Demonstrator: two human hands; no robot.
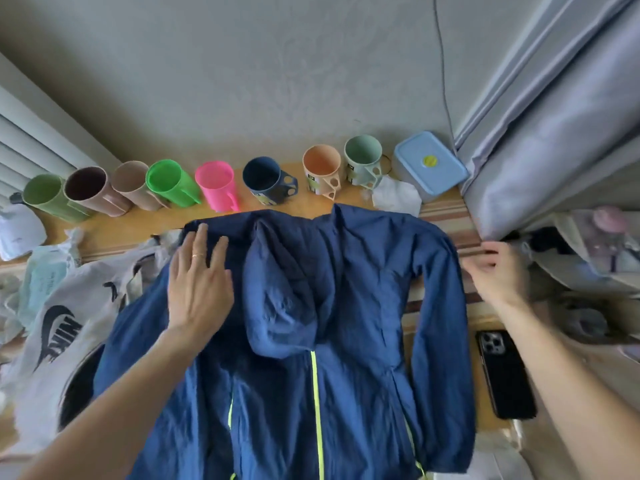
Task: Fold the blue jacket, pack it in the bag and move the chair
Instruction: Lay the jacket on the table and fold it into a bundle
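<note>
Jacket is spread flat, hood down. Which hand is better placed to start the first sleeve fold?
Right, probably. The right hand is free beside the jacket's right sleeve, fingers curled near its edge. The left hand lies flat on the left shoulder, pinning the fabric.

I see the jacket (311, 323) spread mid-frame on the table (114, 230), cups (214, 185) lined behind it, phone (505, 374) at lower right, bag (62, 323) at left.

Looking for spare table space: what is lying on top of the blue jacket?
Only the left hand rests flat on the blue jacket; its own hood is folded onto it.
</note>
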